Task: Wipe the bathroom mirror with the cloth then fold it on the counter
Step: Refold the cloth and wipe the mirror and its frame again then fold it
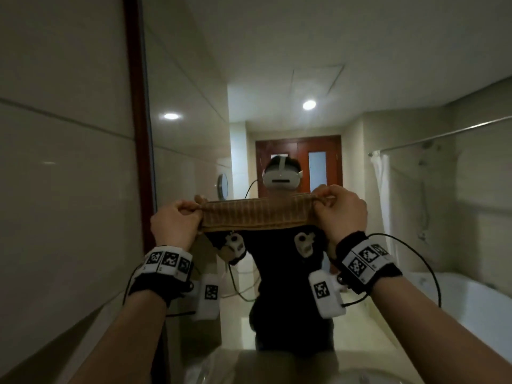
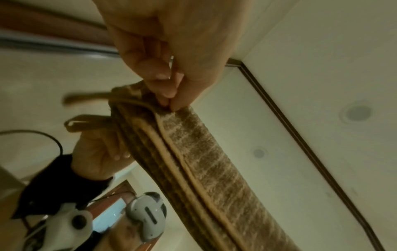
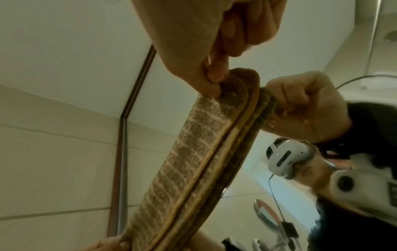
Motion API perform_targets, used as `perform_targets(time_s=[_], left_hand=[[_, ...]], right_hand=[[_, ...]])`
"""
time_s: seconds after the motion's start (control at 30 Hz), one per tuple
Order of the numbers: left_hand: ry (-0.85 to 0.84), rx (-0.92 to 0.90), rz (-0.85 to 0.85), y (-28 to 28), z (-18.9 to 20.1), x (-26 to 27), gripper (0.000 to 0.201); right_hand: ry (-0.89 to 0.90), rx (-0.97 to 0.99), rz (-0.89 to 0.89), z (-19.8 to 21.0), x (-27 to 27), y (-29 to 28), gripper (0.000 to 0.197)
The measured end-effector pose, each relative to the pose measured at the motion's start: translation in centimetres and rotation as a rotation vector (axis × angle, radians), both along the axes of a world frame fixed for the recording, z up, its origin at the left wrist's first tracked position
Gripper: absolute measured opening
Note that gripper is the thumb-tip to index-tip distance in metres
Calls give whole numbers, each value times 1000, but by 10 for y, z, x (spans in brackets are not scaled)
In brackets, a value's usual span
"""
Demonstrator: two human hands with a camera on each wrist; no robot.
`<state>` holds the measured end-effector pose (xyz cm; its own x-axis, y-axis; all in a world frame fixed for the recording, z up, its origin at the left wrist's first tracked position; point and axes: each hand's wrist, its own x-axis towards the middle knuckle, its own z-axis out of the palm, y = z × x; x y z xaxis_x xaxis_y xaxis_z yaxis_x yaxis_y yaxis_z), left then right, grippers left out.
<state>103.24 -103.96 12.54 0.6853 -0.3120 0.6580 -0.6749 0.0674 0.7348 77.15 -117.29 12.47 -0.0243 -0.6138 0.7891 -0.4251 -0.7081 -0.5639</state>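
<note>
A brown ribbed cloth is stretched level between my two hands, high in front of the mirror. My left hand pinches its left end and my right hand pinches its right end. In the left wrist view, thumb and fingertips of the left hand nip the cloth at its corner. The right wrist view has the right hand pinching the other corner of the cloth. The cloth's reflection lies right against it, so it sits at or very near the glass.
A dark red wooden frame edges the mirror on the left, with a tiled wall beyond it. The counter and a sink rim lie below. The glass reflects a person in a headset, a bathtub and a shower curtain.
</note>
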Motion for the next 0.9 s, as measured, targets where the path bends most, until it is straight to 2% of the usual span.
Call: perform_targets(time_s=[0.07, 0.17, 0.27, 0.33, 0.4, 0.47, 0.6, 0.67, 0.8, 0.9], left_hand=[[95, -84, -62, -14, 8, -4, 7], [259, -244, -149, -33, 5, -3, 21], [316, -379, -122, -47, -3, -2, 42], [329, -421, -103, -51, -5, -9, 42], [277, -398, -91, -50, -3, -26, 40], [176, -346, -68, -48, -4, -44, 47], [-45, -138, 46, -59, -14, -64, 108], [-103, -29, 78, -70, -23, -64, 128], [-196, 38, 151, -82, -37, -57, 127], [-223, 45, 175, -83, -40, -53, 124]], right_hand=[[-61, 4, -3, 8, 10, -5, 13], [-172, 31, 15, 6, 23, -7, 15], [-387, 33, 82, 1, 33, -3, 22], [-451, 10, 115, -3, 41, 1, 20], [-400, -84, 112, -6, 51, 3, 19], [-260, -189, 96, -10, 60, 2, 19], [93, -263, -73, -16, 74, -5, 24], [176, -293, -168, -15, 77, -5, 31], [219, -298, -247, -11, 77, -6, 38], [191, -402, -287, -18, 77, -7, 40]])
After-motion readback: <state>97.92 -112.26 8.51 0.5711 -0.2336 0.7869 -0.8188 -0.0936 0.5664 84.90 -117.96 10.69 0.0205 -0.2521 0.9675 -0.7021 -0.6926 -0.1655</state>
